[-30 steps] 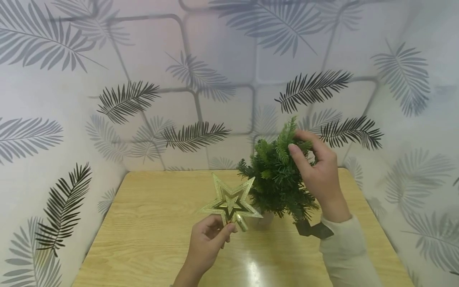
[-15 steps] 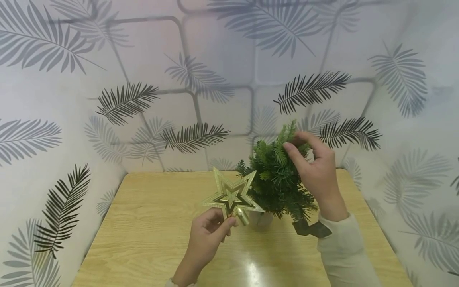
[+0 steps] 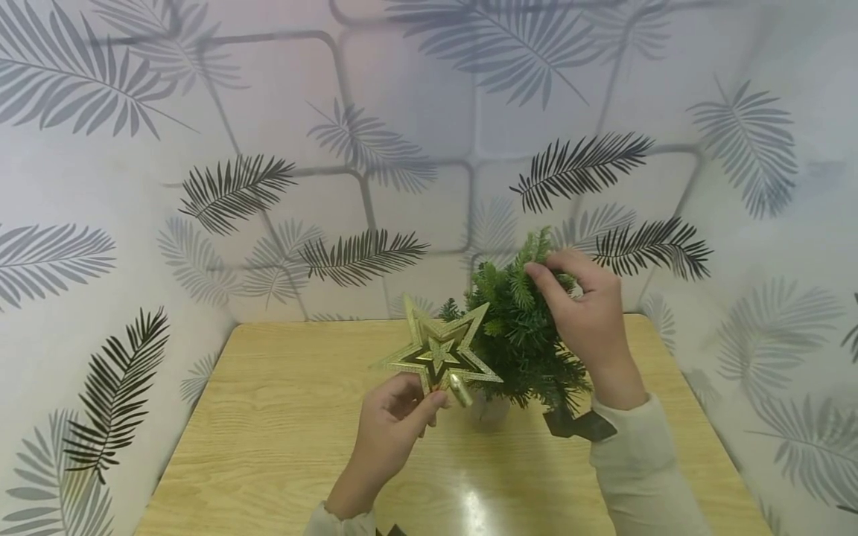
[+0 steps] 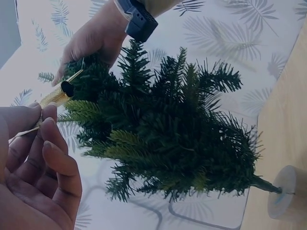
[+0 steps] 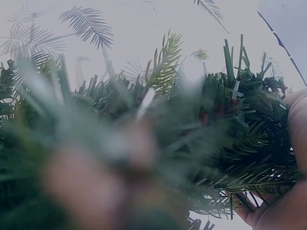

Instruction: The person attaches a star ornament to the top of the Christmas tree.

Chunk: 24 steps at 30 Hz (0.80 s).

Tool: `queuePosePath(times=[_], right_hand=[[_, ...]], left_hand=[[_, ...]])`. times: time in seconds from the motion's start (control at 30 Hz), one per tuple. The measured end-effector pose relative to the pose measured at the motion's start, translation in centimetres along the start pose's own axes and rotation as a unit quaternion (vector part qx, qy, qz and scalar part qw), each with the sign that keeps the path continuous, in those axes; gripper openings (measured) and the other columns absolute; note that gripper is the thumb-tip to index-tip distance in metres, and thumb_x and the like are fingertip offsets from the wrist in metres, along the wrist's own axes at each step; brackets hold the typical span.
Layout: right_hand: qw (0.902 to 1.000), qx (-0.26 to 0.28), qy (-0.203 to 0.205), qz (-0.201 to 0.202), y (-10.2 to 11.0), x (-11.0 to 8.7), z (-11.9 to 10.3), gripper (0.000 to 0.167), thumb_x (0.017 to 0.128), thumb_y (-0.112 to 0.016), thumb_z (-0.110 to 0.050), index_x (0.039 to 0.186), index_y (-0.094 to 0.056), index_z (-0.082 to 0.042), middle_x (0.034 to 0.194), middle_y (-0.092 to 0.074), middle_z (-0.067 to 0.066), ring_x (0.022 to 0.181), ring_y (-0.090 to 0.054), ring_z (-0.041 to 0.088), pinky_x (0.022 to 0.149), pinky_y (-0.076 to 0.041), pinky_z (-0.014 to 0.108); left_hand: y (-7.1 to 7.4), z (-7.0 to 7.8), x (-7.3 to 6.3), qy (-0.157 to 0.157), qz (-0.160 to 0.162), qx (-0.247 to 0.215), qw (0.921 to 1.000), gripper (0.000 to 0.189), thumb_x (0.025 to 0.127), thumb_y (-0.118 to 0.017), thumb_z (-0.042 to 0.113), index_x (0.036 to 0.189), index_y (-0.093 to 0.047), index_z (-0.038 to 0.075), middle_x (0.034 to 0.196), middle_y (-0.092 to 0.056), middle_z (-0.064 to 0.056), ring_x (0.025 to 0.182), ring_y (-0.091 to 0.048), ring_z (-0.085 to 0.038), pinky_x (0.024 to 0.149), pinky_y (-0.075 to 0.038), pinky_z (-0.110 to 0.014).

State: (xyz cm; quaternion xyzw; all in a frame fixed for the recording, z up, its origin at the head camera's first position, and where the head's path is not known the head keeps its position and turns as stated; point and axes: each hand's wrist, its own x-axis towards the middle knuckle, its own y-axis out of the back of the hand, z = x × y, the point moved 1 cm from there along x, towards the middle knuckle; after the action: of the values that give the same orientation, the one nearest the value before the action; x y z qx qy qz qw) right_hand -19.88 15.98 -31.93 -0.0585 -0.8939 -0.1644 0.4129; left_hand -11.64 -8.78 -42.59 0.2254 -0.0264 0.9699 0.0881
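A gold star tree topper (image 3: 439, 354) is pinched at its lower points between the thumb and fingers of my left hand (image 3: 394, 426). Its short hollow socket (image 3: 460, 391) slants down to the right, and the left wrist view shows the socket's dark open end. Just right of the star stands a small artificial Christmas tree (image 3: 515, 331). With thumb and fingers, my right hand (image 3: 593, 316) grips the tree's top from the right side. In the right wrist view, blurred needles hide much of that grip. A pale round base (image 4: 283, 192) supports the trunk.
Everything stands on a light wood table (image 3: 281, 417) with its back edge against a wall (image 3: 429, 216) printed with leaves. Walls also close in on the left and right sides. A dark wrist device (image 4: 140, 24) sits by the right sleeve.
My left hand has raised the star and brought it slightly right, closer to the tree. The right hand and treetop have shifted a little to the left.
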Motion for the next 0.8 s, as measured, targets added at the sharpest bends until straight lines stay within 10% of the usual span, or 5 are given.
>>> queuePosePath(times=[0.8], right_hand=[[0.9999, -0.010, -0.003, -0.004, 0.0, -0.1, 0.2, 0.014, 0.095, -0.072, 0.001, 0.082, -0.070, 0.004, 0.082, -0.068, 0.011, 0.082, -0.059, 0.011, 0.080, -0.047, 0.025]], left_hand=[[-0.6, 3.0, 4.5, -0.074, -0.004, 0.008, 0.9972, 0.008, 0.097, -0.068, -0.003, 0.089, -0.065, -0.003, 0.071, -0.065, -0.014, 0.056, -0.055, -0.016, 0.049, -0.046, -0.026]])
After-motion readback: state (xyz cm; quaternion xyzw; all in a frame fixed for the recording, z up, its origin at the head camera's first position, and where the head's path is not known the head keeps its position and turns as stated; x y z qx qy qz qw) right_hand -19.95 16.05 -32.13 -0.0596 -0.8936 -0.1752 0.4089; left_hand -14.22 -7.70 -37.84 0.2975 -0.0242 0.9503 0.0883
